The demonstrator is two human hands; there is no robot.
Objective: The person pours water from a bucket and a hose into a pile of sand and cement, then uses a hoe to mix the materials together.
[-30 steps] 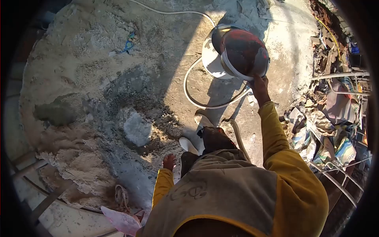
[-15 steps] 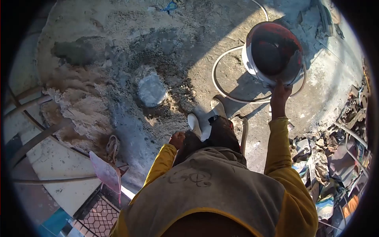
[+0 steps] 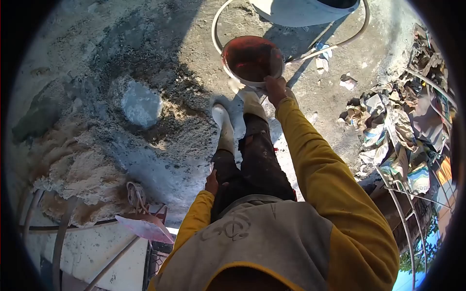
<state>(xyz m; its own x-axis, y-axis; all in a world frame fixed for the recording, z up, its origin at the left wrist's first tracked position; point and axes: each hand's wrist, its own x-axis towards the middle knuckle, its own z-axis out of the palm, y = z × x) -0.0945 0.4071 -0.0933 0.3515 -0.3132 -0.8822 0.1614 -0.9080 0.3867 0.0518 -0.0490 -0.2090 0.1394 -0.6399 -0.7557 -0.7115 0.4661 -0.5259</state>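
Observation:
My right hand (image 3: pixel 275 88) grips the near rim of a round bucket (image 3: pixel 247 57). The bucket's inside is stained dark red, and it is tilted so that its mouth faces me. It hangs just above or beside my white boots (image 3: pixel 223 119); whether it touches the ground I cannot tell. My left hand (image 3: pixel 212 183) hangs by my left thigh, its fingers loosely bent and apart, with nothing visible in them. Beyond the bucket stands a large white tub (image 3: pixel 296 13), cut off by the top of the view.
A pale hose (image 3: pixel 217 29) curves around the tub. At left are a whitish slab (image 3: pixel 141 104) in rubble, a heap of pale powder (image 3: pixel 85 169) and a pinkish sheet-like piece (image 3: pixel 145 228). Torn sacks and paper (image 3: pixel 383 128) lie along the right side beside metal bars (image 3: pixel 400 223).
My right hand has come away from the large tub with the bucket, which is now near my boots. The view has shifted, so the tub sits at the top edge. My left hand has loosened slightly.

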